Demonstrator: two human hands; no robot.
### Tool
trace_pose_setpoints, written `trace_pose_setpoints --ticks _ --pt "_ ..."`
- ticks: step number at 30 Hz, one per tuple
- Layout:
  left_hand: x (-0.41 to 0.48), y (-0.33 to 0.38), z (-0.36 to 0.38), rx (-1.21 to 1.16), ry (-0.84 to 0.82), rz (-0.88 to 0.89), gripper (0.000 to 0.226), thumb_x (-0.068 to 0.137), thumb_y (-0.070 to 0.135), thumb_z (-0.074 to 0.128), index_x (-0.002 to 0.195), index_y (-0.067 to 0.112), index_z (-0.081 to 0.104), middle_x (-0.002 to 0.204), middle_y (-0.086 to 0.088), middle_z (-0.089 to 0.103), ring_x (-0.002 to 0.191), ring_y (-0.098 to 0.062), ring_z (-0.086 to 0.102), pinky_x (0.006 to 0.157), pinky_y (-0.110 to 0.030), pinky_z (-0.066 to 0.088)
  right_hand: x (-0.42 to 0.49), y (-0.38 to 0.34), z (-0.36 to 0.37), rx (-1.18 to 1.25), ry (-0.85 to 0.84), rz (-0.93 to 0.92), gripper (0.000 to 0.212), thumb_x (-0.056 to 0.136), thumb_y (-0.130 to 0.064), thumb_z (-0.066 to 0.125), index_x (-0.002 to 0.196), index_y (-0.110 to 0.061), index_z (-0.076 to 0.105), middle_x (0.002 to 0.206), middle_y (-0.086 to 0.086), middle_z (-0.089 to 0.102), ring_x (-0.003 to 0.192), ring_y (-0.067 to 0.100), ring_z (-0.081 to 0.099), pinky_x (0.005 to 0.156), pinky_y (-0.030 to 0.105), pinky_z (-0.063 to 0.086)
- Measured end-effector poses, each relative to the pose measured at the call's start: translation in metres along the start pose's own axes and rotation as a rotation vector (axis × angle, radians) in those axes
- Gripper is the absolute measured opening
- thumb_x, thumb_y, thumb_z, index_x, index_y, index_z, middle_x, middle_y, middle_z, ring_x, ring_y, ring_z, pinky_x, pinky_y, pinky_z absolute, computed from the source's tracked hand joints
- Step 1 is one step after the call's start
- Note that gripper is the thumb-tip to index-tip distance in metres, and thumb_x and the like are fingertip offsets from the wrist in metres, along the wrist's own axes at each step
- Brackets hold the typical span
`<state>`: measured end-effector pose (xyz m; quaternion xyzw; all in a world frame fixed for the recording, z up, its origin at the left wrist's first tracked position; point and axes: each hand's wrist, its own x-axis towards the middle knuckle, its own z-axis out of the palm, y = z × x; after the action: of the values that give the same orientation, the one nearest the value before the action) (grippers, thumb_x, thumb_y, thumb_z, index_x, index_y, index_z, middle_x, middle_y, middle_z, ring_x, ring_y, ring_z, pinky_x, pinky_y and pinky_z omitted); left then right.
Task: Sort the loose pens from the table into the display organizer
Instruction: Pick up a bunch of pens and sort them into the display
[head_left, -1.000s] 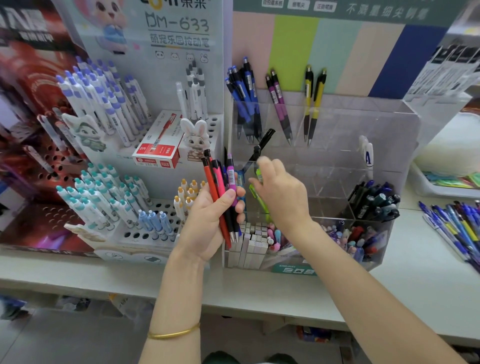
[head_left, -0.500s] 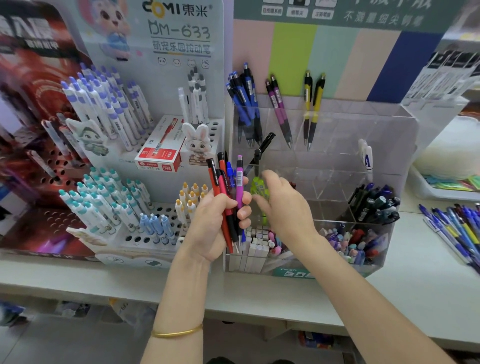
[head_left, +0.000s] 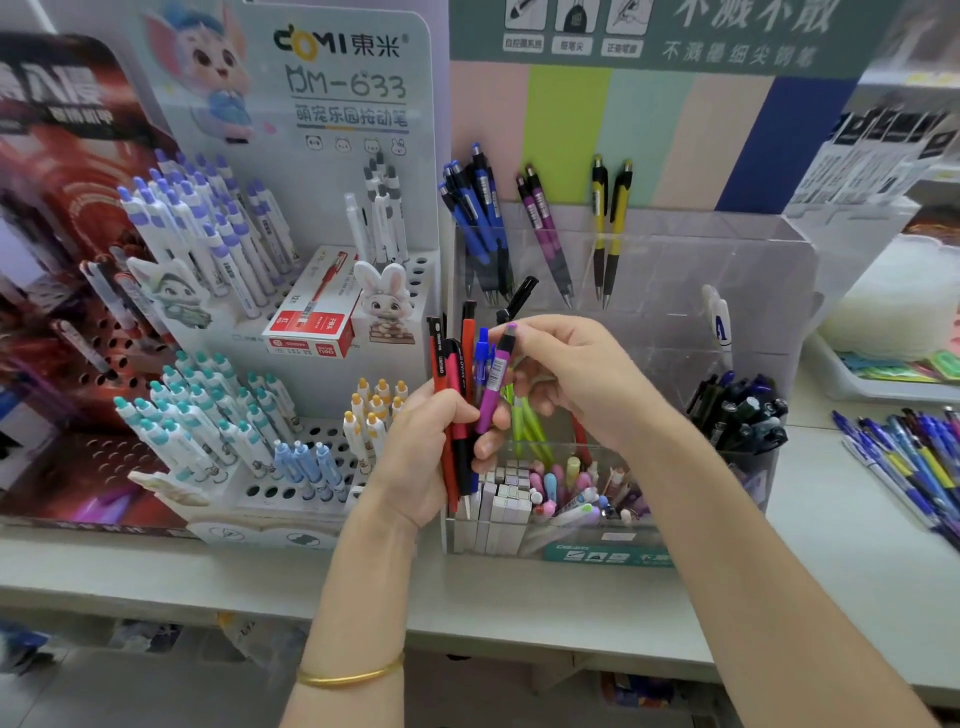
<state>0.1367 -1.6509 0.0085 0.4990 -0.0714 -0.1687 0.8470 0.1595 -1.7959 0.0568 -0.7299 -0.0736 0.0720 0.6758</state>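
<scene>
table (head_left: 519, 592): pale grey, runs across the lower half of the frame, displays stand along its back.
display organizer (head_left: 675, 291): clear acrylic, centre to right of frame, split into compartments, striped colour card behind it.
white pen stand (head_left: 332, 176): upper left of centre, touching the organizer's left side; rows of white pens with purple, teal and yellow caps stand in its holes.
red display (head_left: 62, 166): far left edge, blurred.
loose pens (head_left: 904, 462): mostly blue, a pile lying flat on the table at the right edge, well apart from both hands.
left hand (head_left: 421, 457): centre of frame, in front of the organizer's left end; fingers and thumb wrapped tight round the bundle.
right hand (head_left: 582, 374): just right of the left hand, fingers curled, fingertips pinching the top end of the purple pen.
bundle of pens (head_left: 457, 395): red, black and blue barrels, upright in the left hand, tops above the fist.
black pens (head_left: 743, 415): crammed in the organizer's right compartment.
blue pens (head_left: 478, 218): back row of the organizer, leftmost slot, leaning.
yellow pens (head_left: 608, 223): two, back row, to the right of the blue ones.
green pens (head_left: 530, 426): middle row, partly hidden behind the hands.
purple pen (head_left: 493, 384): at the right side of the bundle, tilted, lower part against the left thumb, top in the right fingertips.
bangle (head_left: 353, 675): gold, on the left wrist, bottom centre.
</scene>
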Motion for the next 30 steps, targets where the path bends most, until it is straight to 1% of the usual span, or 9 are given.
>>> trace_pose_setpoints --ticks 2,7,11,13,16,19,24,27,30 --pt "0.0 0.006 -0.001 0.019 -0.026 -0.027 0.035 0.069 0.005 0.043 0.102 0.002 0.051 0.065 -0.007 0.052 0.046 -0.013 0.041 0.042 -0.023 0.033 0.003 -0.006 -0.006 0.084 -0.106 0.064 0.024 0.099 -0.01 0.044 0.093 -0.007 0.068 0.065 0.003 0.061 0.054 0.011 0.051 0.04 0.019 0.034" --pt "-0.003 0.013 -0.004 0.05 -0.089 -0.095 0.032 0.07 0.008 0.044 0.102 0.004 0.051 0.064 -0.006 0.05 0.044 -0.012 0.04 0.04 -0.021 0.032 0.007 -0.007 -0.014 0.139 -0.212 0.106 0.022 0.097 -0.003 0.044 0.097 -0.001 0.065 0.067 0.006 0.064 0.056 0.01 0.056 0.041 0.018 0.041" --pt "-0.006 0.014 -0.009 0.116 -0.188 -0.165 0.037 0.071 0.019 0.061 0.102 0.008 0.046 0.064 -0.003 0.048 0.042 -0.009 0.039 0.038 -0.018 0.033 0.002 0.005 -0.019 0.215 -0.321 0.117 0.013 0.092 -0.01 0.053 0.097 -0.001 0.061 0.069 0.004 0.065 0.058 0.009 0.061 0.047 0.018 0.047" --pt "-0.007 0.012 -0.009 0.22 -0.202 -0.185 0.034 0.074 0.014 0.068 0.098 0.01 0.045 0.062 -0.001 0.046 0.042 -0.008 0.039 0.038 -0.017 0.035 -0.001 0.011 -0.021 0.241 -0.316 0.129 0.011 0.091 -0.007 0.053 0.096 0.0 0.059 0.068 0.004 0.064 0.057 0.009 0.061 0.048 0.018 0.048" --pt "-0.008 0.008 -0.007 0.308 -0.141 -0.172 0.02 0.088 0.01 0.065 0.093 0.01 0.046 0.061 0.001 0.046 0.044 -0.008 0.04 0.039 -0.017 0.037 -0.005 0.018 -0.018 0.233 -0.245 0.134 0.009 0.095 -0.004 0.049 0.095 0.0 0.057 0.065 0.003 0.064 0.054 0.009 0.059 0.047 0.019 0.048" --pt "-0.005 0.006 -0.002 0.269 -0.04 -0.142 0.005 0.097 0.009 0.052 0.1 0.006 0.05 0.066 -0.003 0.055 0.045 -0.009 0.044 0.039 -0.018 0.037 -0.005 0.024 -0.011 0.233 -0.114 0.098 0.01 0.096 -0.007 0.049 0.094 -0.001 0.058 0.067 0.003 0.062 0.053 0.008 0.057 0.045 0.018 0.047" --pt "0.001 0.008 0.004 0.319 0.061 -0.028 0.021 0.099 0.01 0.048 0.113 -0.005 0.055 0.072 -0.008 0.063 0.051 -0.015 0.053 0.041 -0.021 0.041 -0.004 0.026 -0.009 0.181 0.026 0.004 0.009 0.095 -0.009 0.055 0.097 -0.005 0.063 0.068 -0.001 0.064 0.058 0.01 0.058 0.05 0.021 0.048" --pt "0.004 0.008 0.007 0.296 0.088 -0.01 0.021 0.098 0.012 0.05 0.115 0.0 0.055 0.079 -0.011 0.068 0.061 -0.021 0.063 0.049 -0.025 0.051 -0.003 0.018 -0.016 0.064 0.076 -0.051 0.013 0.09 -0.002 0.059 0.098 -0.01 0.064 0.078 -0.001 0.069 0.064 0.009 0.061 0.053 0.022 0.048" --pt "0.007 0.006 0.005 0.244 0.149 -0.01 0.018 0.099 0.013 0.049 0.114 0.003 0.051 0.087 -0.015 0.073 0.076 -0.027 0.071 0.058 -0.032 0.059 0.005 0.003 -0.033 0.119 0.392 -0.199 0.016 0.092 -0.002 0.057 0.095 -0.017 0.061 0.087 0.001 0.069 0.069 0.008 0.063 0.047 0.018 0.046"
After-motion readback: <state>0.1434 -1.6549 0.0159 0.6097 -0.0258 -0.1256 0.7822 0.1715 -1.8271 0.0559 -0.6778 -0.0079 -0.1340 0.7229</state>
